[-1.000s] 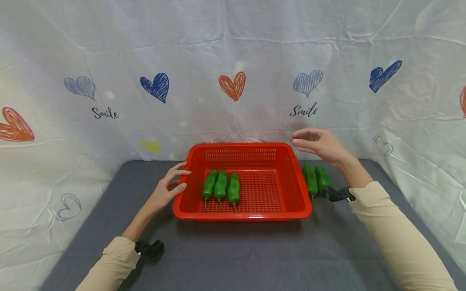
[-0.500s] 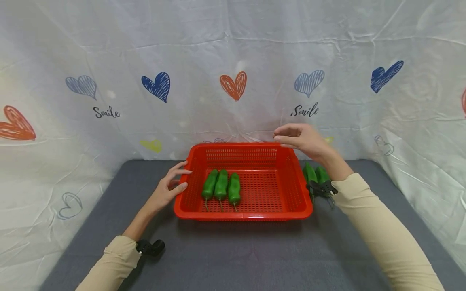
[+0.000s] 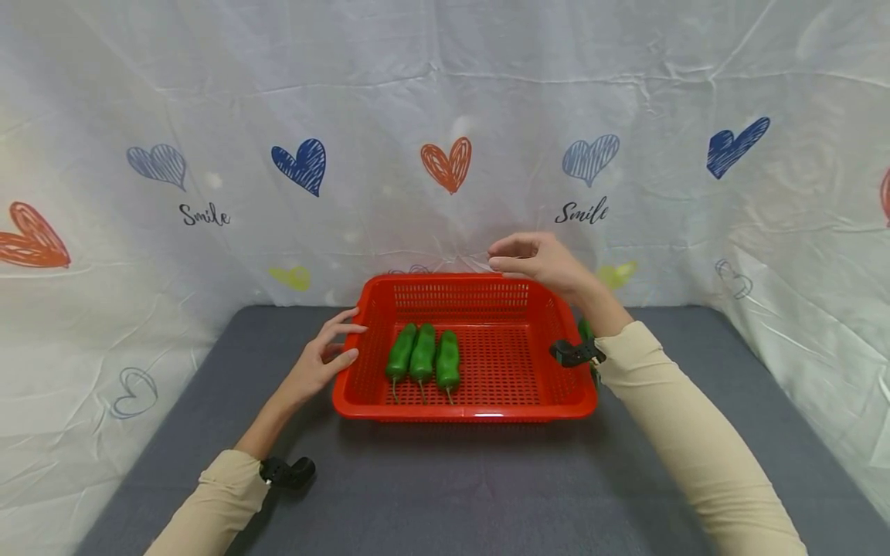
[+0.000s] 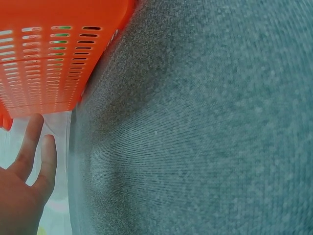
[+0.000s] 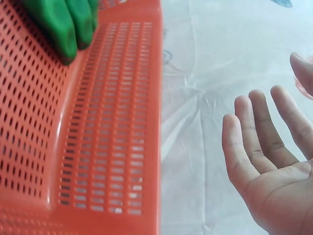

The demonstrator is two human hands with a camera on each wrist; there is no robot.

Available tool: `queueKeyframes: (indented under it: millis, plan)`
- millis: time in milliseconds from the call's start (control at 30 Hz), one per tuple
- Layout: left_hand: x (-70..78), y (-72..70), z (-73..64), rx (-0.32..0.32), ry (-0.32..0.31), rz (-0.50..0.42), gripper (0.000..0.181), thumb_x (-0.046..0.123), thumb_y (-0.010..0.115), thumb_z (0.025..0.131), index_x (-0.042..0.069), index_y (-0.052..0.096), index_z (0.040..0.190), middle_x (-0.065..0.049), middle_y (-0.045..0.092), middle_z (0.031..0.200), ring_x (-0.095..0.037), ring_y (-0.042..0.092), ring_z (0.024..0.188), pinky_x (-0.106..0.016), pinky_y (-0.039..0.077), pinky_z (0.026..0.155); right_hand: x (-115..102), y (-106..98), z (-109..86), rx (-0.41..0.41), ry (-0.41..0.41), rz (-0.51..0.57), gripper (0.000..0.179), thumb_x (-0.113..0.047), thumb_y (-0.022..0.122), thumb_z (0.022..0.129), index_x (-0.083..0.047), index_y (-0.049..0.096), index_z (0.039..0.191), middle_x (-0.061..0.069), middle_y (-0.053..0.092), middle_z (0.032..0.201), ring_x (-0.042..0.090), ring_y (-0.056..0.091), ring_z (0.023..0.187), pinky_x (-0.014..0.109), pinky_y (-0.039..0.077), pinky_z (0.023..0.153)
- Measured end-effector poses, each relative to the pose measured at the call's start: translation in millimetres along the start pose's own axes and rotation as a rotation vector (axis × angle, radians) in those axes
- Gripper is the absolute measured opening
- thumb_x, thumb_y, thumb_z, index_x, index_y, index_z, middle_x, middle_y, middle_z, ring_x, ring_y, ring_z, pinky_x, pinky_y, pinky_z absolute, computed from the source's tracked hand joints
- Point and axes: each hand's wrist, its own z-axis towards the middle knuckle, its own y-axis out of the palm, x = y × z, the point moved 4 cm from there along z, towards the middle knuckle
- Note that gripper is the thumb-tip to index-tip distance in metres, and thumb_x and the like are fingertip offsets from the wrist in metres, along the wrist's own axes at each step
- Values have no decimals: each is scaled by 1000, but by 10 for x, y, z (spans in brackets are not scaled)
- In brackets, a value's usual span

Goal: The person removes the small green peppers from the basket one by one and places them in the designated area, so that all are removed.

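Note:
A red plastic basket (image 3: pixel 462 414) stands on the table, with three green peppers side by side in its left half: a left one (image 3: pixel 399 355), a middle one (image 3: pixel 422 357) and a right one (image 3: pixel 447 363). My left hand (image 3: pixel 321 359) is at the basket's left rim, fingers spread; the left wrist view shows two extended fingers (image 4: pixel 48 164) by its slotted wall. Above the back rim, my right hand (image 3: pixel 538 262) hovers with nothing in it. Its palm and loosely bent fingers show in the right wrist view. Right of the basket, a green pepper (image 3: pixel 585 329) is partly hidden by my right forearm.
A dark grey cloth (image 3: pixel 445 486) covers the table. Behind it hangs a white curtain (image 3: pixel 375 100) printed with hearts and the word Smile. Each wrist carries a small black camera, one on the left (image 3: pixel 287 472) and one on the right (image 3: pixel 575 352).
My right hand has moved left from beyond the basket's right corner to over its back rim, its forearm now covering most of the peppers outside. The left hand and basket stay put.

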Motion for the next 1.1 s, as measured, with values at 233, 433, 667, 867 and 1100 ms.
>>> queueKeyframes:
  millis: [233,433,667,867,1100]
  plan:
    - [-1,0,-15,0,-6,6,37,-2,58,101,0,55,138,-13,25,162,-49,61,108,-33,56,82,97,151,80,-38,14,55,29,-9,76,93,3,70,119,23,64,123,31,64,107,49,48,99]
    - [-2,-5,-13,-3,-14,4,37,-1,59,101,1,55,138,-13,25,162,-47,62,109,-33,56,82,199,248,109,-60,50,97,31,-9,75,94,5,68,121,19,66,121,39,60,113,52,46,101]
    - [11,-6,-9,-5,-14,13,37,-1,59,101,1,56,138,-13,25,162,-48,61,110,-33,56,83,332,369,185,-89,80,101,37,-9,72,96,9,63,127,18,61,129,47,54,121,51,46,101]
    - [18,4,-7,-8,-17,22,37,0,59,101,2,56,138,-14,25,162,-47,61,111,-33,56,83,458,469,259,-110,93,121,37,-9,72,96,8,63,128,18,61,129,47,54,122,48,48,99]
    - [26,-1,-3,-12,-8,-1,37,-2,59,101,0,55,138,-14,25,162,-48,62,108,-35,58,79,548,561,308,-133,145,142,41,-8,72,96,10,60,131,20,58,131,49,52,124,53,44,103]
